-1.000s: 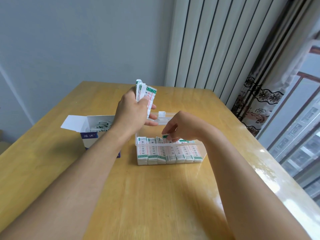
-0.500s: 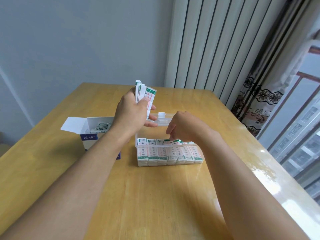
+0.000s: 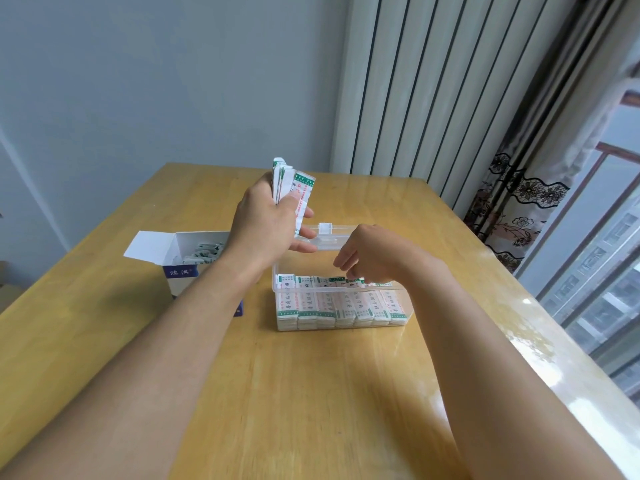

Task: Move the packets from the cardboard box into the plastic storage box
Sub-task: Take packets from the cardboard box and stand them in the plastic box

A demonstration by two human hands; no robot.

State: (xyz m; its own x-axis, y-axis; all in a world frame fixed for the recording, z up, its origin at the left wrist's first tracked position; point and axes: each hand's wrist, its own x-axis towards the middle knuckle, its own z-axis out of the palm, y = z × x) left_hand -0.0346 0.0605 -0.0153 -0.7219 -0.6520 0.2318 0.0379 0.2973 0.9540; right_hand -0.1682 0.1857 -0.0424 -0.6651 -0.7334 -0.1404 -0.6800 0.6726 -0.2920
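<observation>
Since these packets [image 3: 294, 188] feel light and slippery, my left hand [image 3: 266, 226] grips them mid-frame; my right hand [image 3: 374, 256] hovers, fingers loosely curled and holding nothing.

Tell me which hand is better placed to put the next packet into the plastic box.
The right hand: it hovers over the plastic box with nothing visibly gripped, while the left hand grips the bundle of packets.

A pale blue-grey wall [image 3: 138, 81] fills the upper left. A white ribbed panel [image 3: 415, 81] stands centre-right, a floral-edged curtain [image 3: 519, 209] and bright window [image 3: 606, 254] at right, above the glossy wooden worktop [image 3: 329, 393].
</observation>
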